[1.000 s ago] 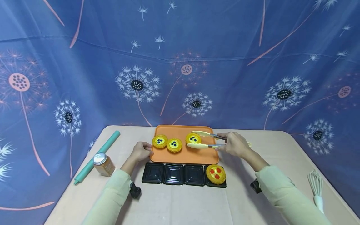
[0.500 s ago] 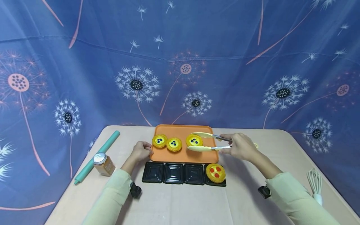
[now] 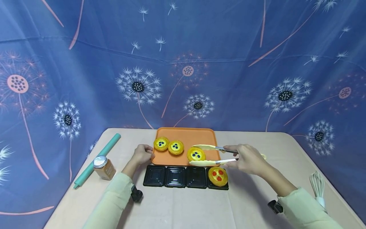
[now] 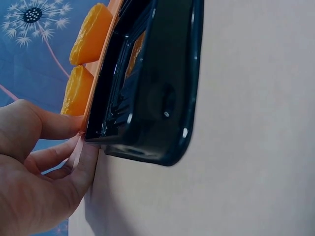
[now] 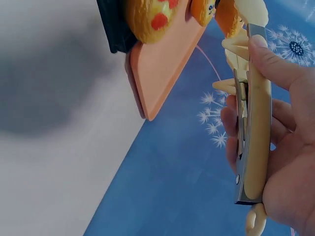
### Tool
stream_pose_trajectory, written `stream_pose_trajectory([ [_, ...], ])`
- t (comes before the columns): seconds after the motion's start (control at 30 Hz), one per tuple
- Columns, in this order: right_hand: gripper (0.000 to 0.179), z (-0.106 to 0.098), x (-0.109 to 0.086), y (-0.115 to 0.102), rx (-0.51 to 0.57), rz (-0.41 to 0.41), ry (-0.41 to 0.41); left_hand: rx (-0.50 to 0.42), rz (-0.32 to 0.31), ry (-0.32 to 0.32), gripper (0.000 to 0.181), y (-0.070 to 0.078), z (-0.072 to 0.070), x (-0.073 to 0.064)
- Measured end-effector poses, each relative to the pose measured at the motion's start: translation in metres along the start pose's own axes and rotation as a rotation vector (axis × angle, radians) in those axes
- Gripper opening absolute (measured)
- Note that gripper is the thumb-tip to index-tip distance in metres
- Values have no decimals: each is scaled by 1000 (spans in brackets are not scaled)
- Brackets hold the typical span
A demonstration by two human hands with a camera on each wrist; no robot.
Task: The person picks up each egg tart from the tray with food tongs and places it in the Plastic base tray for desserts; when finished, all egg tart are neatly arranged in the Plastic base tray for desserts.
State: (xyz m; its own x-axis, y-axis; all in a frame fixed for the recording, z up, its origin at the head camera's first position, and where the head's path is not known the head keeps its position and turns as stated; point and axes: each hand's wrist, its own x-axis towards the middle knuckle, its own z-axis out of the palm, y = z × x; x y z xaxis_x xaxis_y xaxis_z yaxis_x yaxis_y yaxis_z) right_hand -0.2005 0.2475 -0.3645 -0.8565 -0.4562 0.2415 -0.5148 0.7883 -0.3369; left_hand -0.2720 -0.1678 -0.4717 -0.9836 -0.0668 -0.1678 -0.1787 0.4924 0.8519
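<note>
My right hand (image 3: 249, 159) grips a pair of cream-tipped metal tongs (image 5: 258, 113). The tongs' tips stand on either side of an egg tart with blueberries (image 3: 196, 154), over the front right part of an orange tray (image 3: 183, 160). Two more blueberry tarts, one at the left (image 3: 161, 144) and one beside it (image 3: 176, 147), sit on that tray. At the tray's left edge my left hand (image 4: 42, 167) pinches the rim between thumb and fingers. In front lies a black four-square tray (image 3: 175, 177), whose rightmost square bears a tart with red pieces (image 3: 218, 176).
A teal rolling pin (image 3: 97, 160) lies at the left with a silver-lidded jar (image 3: 104, 167) beside it. A whisk (image 3: 318, 187) lies near the table's right edge. Behind the table (image 3: 194, 210) hangs a blue dandelion-print cloth (image 3: 183, 63).
My right hand, the tongs and the right-hand blueberry tart have moved toward me, and the tart now looks slightly larger. My left hand keeps its hold on the orange tray's rim.
</note>
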Motion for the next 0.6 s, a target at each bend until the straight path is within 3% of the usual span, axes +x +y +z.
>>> stream_pose_trajectory([
  [0.6,57,6,-18,-8,-4,-4,-46,-18,-9,-5,26,0,-2,-1],
])
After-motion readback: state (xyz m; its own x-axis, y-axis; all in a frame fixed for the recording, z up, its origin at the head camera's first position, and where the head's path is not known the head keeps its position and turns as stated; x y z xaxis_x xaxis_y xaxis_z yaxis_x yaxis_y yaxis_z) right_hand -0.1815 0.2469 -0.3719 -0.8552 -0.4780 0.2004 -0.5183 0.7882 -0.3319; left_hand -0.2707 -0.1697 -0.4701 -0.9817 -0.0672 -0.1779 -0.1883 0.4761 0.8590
